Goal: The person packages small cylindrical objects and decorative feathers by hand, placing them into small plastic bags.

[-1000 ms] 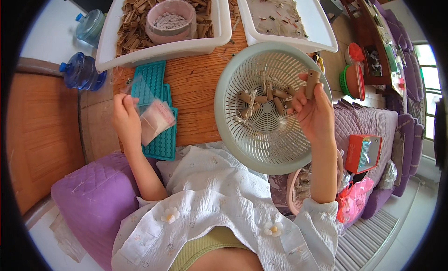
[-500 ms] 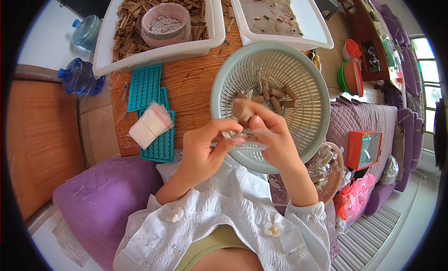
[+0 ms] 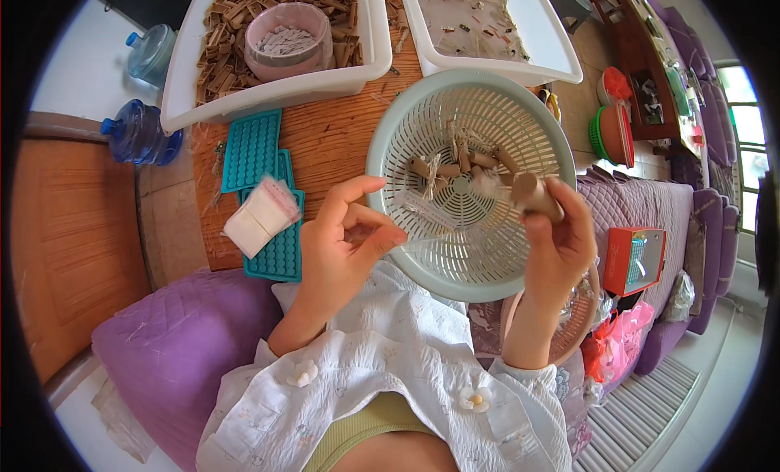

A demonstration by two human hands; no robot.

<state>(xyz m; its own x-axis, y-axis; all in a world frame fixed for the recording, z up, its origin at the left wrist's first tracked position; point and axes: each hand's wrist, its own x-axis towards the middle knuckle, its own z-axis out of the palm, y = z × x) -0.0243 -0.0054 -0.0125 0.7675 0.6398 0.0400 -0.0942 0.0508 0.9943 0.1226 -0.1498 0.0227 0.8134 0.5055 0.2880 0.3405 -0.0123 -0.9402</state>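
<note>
The person's right grip clasps one smooth brown cylinder above the three-o'clock side of the slotted, round plastic basket; the left grip pinches thin clear film. Several more cylinders, too jumbled to count, lie inside. At nine o'clock, bare grained desk leaves room before three studded teal trays; two thick-rimmed white tubs stand at eleven and twelve.
</note>
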